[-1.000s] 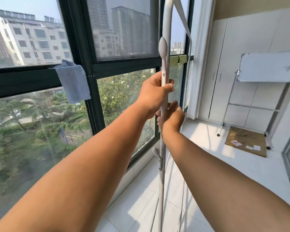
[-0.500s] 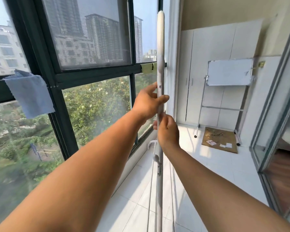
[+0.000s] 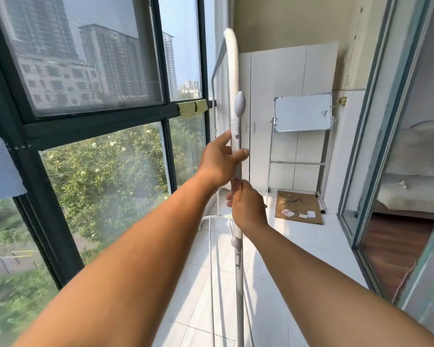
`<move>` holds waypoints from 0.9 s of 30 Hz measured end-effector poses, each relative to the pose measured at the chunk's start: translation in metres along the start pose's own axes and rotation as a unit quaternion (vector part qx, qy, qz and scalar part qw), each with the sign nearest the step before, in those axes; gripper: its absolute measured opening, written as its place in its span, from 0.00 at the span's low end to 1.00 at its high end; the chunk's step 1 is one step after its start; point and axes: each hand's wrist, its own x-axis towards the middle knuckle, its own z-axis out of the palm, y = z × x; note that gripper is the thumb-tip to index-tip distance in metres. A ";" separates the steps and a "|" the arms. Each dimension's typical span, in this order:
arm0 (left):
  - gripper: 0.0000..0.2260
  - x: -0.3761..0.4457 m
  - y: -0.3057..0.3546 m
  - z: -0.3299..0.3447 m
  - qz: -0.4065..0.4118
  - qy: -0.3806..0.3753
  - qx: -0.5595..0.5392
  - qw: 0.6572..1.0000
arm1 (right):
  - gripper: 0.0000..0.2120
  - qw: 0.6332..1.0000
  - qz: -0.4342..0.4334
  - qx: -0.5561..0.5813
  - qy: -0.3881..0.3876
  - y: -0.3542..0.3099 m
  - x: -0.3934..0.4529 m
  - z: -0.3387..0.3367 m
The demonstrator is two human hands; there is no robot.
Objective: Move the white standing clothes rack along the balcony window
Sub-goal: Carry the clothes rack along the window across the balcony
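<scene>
The white standing clothes rack point(image 3: 236, 81) stands upright straight ahead of me, its near post running from the floor to a rounded top corner, with its lower rails stretching away along the balcony window point(image 3: 93, 61) on the left. My left hand point(image 3: 221, 162) wraps the post at mid height, thumb across the front. Just below it, my right hand point(image 3: 247, 205) grips the same post. A grey oval knob sits on the post above my hands, another below them.
White cupboards point(image 3: 286, 116) close the far end, with a small whiteboard on a stand point(image 3: 302, 112) and a brown mat point(image 3: 298, 207) before them. A sliding glass door point(image 3: 376, 136) runs along the right. A blue cloth point(image 3: 0, 166) and green cloths point(image 3: 192, 108) hang on the window frame.
My view has swung right along the balcony. The rack's post has shifted away from the window frame toward the far end, with both hands still gripping it, left above right.
</scene>
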 end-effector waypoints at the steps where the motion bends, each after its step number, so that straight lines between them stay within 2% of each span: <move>1: 0.27 0.005 -0.002 0.000 0.006 0.002 0.005 1.000 | 0.18 1.000 0.000 -0.002 0.001 0.002 0.004 0.001; 3: 0.25 0.016 -0.007 0.000 0.018 -0.005 0.018 1.000 | 0.18 1.000 0.003 -0.002 0.006 0.005 0.014 0.003; 4: 0.22 0.021 -0.009 0.000 0.027 -0.010 0.023 0.999 | 0.17 1.000 0.003 0.000 0.008 0.006 0.019 0.004; 6: 0.07 0.032 -0.014 -0.001 0.049 -0.023 0.017 0.998 | 0.16 1.000 0.008 0.007 0.007 0.008 0.027 0.005; 7: 0.06 0.039 -0.017 0.000 0.060 -0.029 0.014 0.998 | 0.15 1.000 0.011 0.010 0.008 0.009 0.033 0.006; 13: 0.05 0.081 -0.025 0.012 0.086 -0.032 0.033 0.995 | 0.15 0.999 0.021 0.015 0.026 0.026 0.076 0.009; 19: 0.10 0.131 -0.038 0.029 0.099 -0.035 0.040 0.994 | 0.13 1.000 0.008 0.007 0.013 0.047 0.125 0.009; 27: 0.10 0.218 -0.056 0.067 0.106 -0.022 0.021 0.994 | 0.09 0.999 -0.020 -0.029 -0.009 0.086 0.214 0.000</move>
